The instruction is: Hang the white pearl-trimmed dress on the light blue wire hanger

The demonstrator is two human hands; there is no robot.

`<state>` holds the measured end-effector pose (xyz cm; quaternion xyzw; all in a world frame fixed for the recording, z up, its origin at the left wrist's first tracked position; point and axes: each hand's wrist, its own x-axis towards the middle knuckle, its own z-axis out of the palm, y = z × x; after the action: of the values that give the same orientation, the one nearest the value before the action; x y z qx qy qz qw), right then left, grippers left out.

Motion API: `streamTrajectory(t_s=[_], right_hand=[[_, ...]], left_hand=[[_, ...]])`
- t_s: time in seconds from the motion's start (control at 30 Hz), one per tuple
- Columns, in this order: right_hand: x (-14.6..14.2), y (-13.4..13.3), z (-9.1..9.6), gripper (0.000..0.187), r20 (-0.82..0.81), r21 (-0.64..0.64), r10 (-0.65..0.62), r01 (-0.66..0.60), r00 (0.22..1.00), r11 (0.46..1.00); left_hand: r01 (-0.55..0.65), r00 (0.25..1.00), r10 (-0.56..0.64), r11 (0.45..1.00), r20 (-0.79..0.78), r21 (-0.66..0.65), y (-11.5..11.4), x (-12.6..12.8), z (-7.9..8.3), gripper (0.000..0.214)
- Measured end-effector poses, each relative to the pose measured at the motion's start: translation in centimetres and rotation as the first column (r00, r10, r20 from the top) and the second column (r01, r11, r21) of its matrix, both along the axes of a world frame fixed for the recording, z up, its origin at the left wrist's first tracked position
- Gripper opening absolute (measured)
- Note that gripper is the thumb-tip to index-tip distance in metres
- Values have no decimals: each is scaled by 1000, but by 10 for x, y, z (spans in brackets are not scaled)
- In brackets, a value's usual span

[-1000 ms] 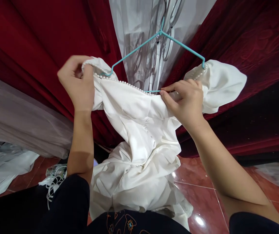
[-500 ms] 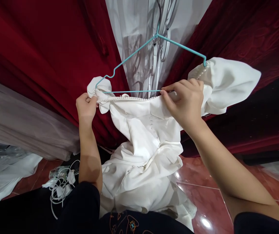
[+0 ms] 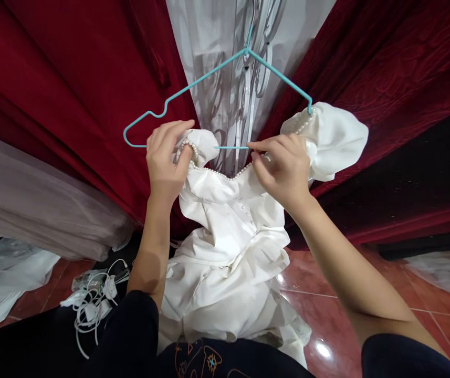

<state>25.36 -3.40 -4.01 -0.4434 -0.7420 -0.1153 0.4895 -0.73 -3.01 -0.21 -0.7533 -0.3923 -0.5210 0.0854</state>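
A white dress (image 3: 225, 236) with a pearl-beaded neckline hangs partly on a turquoise hanger (image 3: 209, 75). Its right sleeve (image 3: 341, 140) sits over the hanger's right end. My left hand (image 3: 168, 157) grips the beaded edge of the left sleeve (image 3: 205, 144), thumb inside the pearl loop, at the hanger's lower bar. That end of the hanger sticks out bare to the left. My right hand (image 3: 283, 165) pinches the lower bar near its middle between thumb and fingers. Folds of the skirt heap below, close to my body.
Dark red curtains (image 3: 71, 68) hang on both sides, with a white metal frame (image 3: 244, 100) and pale fabric between. White cables (image 3: 94, 310) lie tangled on a black surface at lower left. Reddish tiles (image 3: 315, 310) cover the floor; grey-white fabric (image 3: 8, 283) lies at left.
My left hand has moved right and up with the left sleeve, which has come off the hanger's left end. The hanger has tilted and shifted slightly left; my right hand still pinches its bar.
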Motion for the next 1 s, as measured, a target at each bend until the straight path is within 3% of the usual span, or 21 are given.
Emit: streamTrajectory(t_s=[0.13, 0.23, 0.33, 0.5, 0.6, 0.67, 0.73, 0.8, 0.9, 0.93, 1.0], right_hand=[[9, -3, 1, 23, 19, 74, 21, -22, 1000, 997], [25, 4, 10, 25, -132, 193, -96, 121, 987, 974], [43, 18, 17, 48, -242, 282, -192, 258, 951, 924], [73, 44, 17, 35, -341, 111, -94, 140, 935, 984], [103, 63, 11, 32, -519, 165, -111, 227, 848, 960], [128, 75, 3, 19, -664, 168, -119, 302, 739, 938], [149, 76, -7, 10, -739, 65, -179, 333, 650, 941], [158, 63, -15, 9, -691, -51, -228, 268, 686, 962], [143, 24, -16, 6, -489, -228, -161, 53, 857, 972], [132, 10, -12, 17, -393, -261, -98, -9, 914, 965], [106, -14, 3, 25, -267, -171, -15, -32, 964, 985]], left_hand=[[49, 989, -71, 985, -127, -167, 6, 15, -3, 27], [16, 988, -49, 976, -146, -217, 2, 24, -7, 27], [-19, 988, -13, 978, -157, -206, -1, 26, -8, 27], [-49, 988, 24, 985, -150, -166, 1, 18, -4, 22], [-51, 988, 27, 985, -150, -163, 2, 14, -1, 22], [-30, 990, 3, 982, -144, -188, 1, 14, 1, 23], [-4, 992, -24, 975, -124, -221, 0, 16, 1, 25], [12, 994, -36, 973, -99, -230, 1, 20, 0, 26], [30, 997, -44, 974, -56, -223, 5, 26, -6, 27], [45, 998, -53, 974, -34, -221, 6, 28, -9, 27], [84, 996, -82, 973, 19, -217, 9, 34, -14, 28]])
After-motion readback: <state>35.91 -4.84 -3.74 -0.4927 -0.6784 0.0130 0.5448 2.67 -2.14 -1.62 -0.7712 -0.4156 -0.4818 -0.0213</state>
